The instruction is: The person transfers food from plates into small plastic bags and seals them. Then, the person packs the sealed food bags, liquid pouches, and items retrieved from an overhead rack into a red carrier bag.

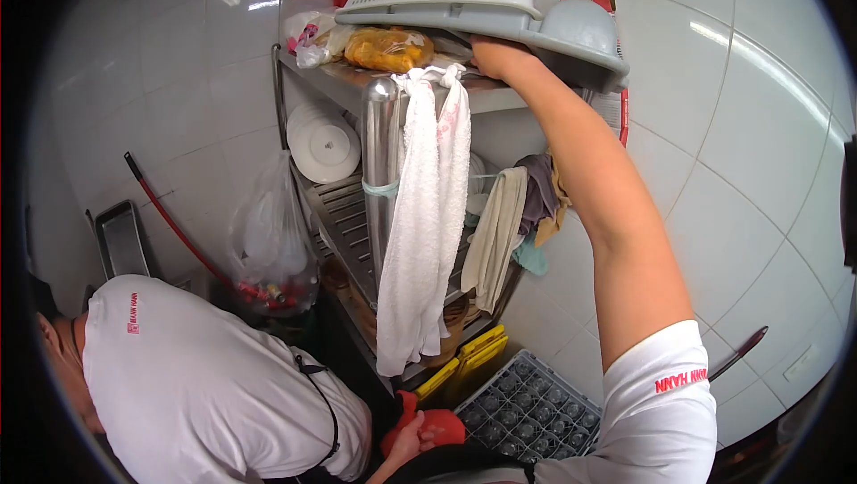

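We find the tilted grey plastic tray (pixel 509 29) at the top of the stainless-steel rack (pixel 381 136). The right hand (pixel 494 57) reaches beneath; its grip we cannot tell. Below, we note the left hand (pixel 412 438) gripping a bright-red, soft-looking item (pixel 446 427).

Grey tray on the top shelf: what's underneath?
Under the grey tray: a clear bag with orange-yellow contents toward its left end, and the right hand, fingers hidden. Anything deeper under the tray is covered.
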A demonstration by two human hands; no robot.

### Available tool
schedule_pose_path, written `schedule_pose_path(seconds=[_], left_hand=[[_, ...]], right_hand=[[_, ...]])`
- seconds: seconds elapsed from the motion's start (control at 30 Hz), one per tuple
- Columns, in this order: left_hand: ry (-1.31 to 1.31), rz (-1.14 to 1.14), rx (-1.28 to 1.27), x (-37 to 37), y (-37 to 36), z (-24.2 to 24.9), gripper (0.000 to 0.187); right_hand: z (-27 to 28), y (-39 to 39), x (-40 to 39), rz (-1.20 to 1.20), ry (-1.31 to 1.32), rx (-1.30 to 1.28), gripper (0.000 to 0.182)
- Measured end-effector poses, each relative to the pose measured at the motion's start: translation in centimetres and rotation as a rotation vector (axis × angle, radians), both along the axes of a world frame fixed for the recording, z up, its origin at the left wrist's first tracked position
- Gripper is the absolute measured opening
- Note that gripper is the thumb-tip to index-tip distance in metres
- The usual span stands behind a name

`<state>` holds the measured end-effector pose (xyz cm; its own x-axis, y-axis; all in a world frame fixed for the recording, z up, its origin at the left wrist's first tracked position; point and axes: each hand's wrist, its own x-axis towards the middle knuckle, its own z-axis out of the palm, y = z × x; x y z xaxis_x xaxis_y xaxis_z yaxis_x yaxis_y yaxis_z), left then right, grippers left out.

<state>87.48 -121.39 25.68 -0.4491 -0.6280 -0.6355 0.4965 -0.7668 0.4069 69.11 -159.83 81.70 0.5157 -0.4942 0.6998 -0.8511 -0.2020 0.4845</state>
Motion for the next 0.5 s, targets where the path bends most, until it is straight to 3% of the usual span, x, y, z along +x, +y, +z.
schedule_pose_path(seconds=[0.03, 0.13, 0.27, 0.3, 0.33, 0.43, 0.47, 0.5], left_hand=[[-0.041, 0.02, 0.008, 0.0, 0.1, 1.0, 0.049], [-0.032, 0.04, 0.07, 0.3, 0.4, 3.1, 0.05], [-0.09, 0.099, 0.051, 0.0, 0.3, 3.7, 0.05], [-0.091, 0.109, 0.04, 0.0, 0.2, 3.7, 0.051], [-0.09, 0.119, 0.03, 0.0, 0.2, 3.6, 0.051], [-0.083, 0.131, 0.109, 0.3, 0.6, 3.1, 0.052], [-0.079, 0.13, 0.154, 0.4, 0.9, 2.8, 0.053], [-0.077, 0.132, 0.139, 0.5, 1.1, 2.6, 0.053]], right_hand=[[0.2, -0.5, 0.0, -0.073, -0.039, 0.077, 0.034], [-0.6, -4.3, -2.0, 0.008, -0.036, 0.112, 0.037], [-0.4, -1.0, -1.5, 0.005, -0.203, 0.314, 0.038], [-1.3, -1.7, -1.6, 0.061, -0.247, 0.142, 0.038], [-1.1, -2.1, -1.6, 0.044, -0.245, 0.137, 0.037], [-0.9, -3.5, -1.4, 0.005, -0.267, 0.158, 0.034], [-0.9, -2.6, -1.2, 0.089, -0.334, 0.142, 0.033], [-0.2, -2.3, -1.3, 0.076, -0.279, 0.288, 0.034]])
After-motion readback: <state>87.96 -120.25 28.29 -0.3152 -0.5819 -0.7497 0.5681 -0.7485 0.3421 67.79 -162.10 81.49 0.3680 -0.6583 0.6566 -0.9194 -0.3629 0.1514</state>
